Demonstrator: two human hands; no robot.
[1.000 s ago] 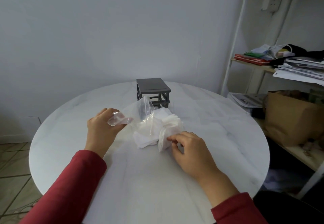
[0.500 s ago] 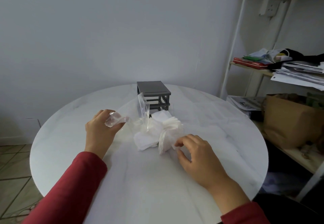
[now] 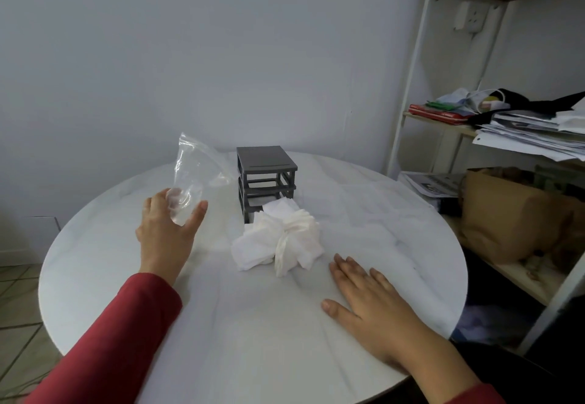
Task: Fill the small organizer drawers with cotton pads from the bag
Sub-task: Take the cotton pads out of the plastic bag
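Left hand [image 3: 167, 229], red sleeve, fingers curled round the bottom of a clear empty plastic bag [image 3: 196, 176], raised off the round white marble table [image 3: 285, 340]. Dark grey open-frame plastic drawer organizer [image 3: 266, 176] mid-table, no legible label. White cotton pads [image 3: 278, 239] heaped loose just in front, touching it. Right hand [image 3: 370, 305] flat, fingers spread, palm down on table near pads, holding nothing. Cluttered shelf papers far right, print unreadable.

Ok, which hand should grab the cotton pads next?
Right. The right hand lies flat and free just beside the white cotton pad pile; the left hand is busy holding the clear plastic bag.
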